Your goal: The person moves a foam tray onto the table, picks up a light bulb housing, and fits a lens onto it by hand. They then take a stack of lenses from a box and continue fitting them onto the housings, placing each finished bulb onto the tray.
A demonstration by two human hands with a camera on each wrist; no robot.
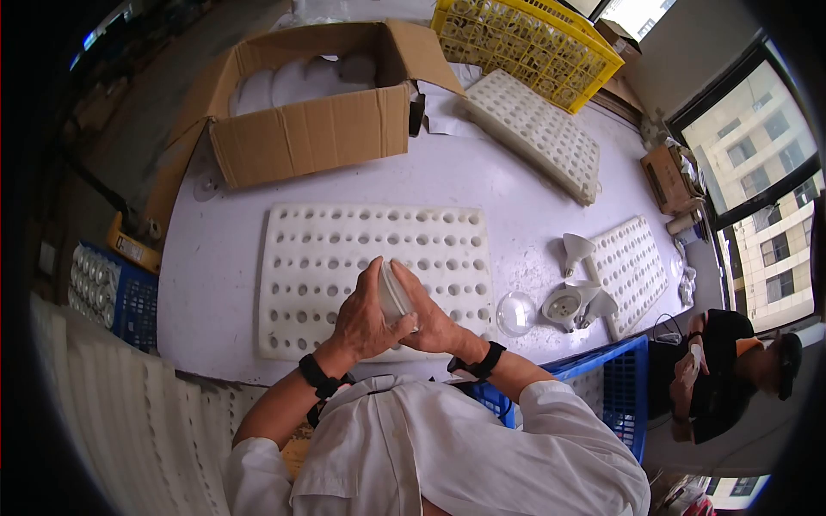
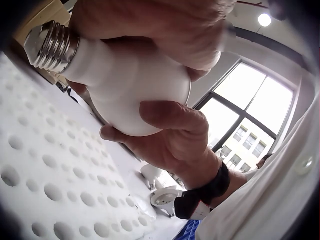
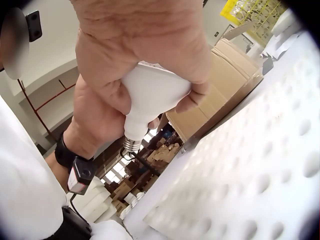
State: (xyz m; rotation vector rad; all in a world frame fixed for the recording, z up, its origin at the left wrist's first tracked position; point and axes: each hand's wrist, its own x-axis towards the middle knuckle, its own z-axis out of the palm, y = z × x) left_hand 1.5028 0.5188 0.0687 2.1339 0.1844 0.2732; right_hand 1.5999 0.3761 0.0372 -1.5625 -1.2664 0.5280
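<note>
Both hands hold a white light bulb with a silver screw base [image 2: 52, 47] in front of the chest. The left hand [image 1: 366, 320] grips one side of its body [image 2: 135, 90], and the right hand [image 1: 437, 320] grips the other. In the right wrist view the bulb [image 3: 152, 92] points base down, its wide end partly covered by the fingers. Below the hands lies a white foam board [image 1: 297, 227] with rows of round holes. To its right sit a clear dome cover [image 1: 516, 314] and several white lamp parts [image 1: 565, 305].
An open cardboard box [image 1: 310, 133] with white contents stands at the back left. Behind are a yellow crate [image 1: 525, 52] and another holed board [image 1: 533, 129]; a smaller board [image 1: 632, 267] lies right. Blue crates [image 1: 624, 396] flank the table. Another person [image 1: 723, 370] is at the right.
</note>
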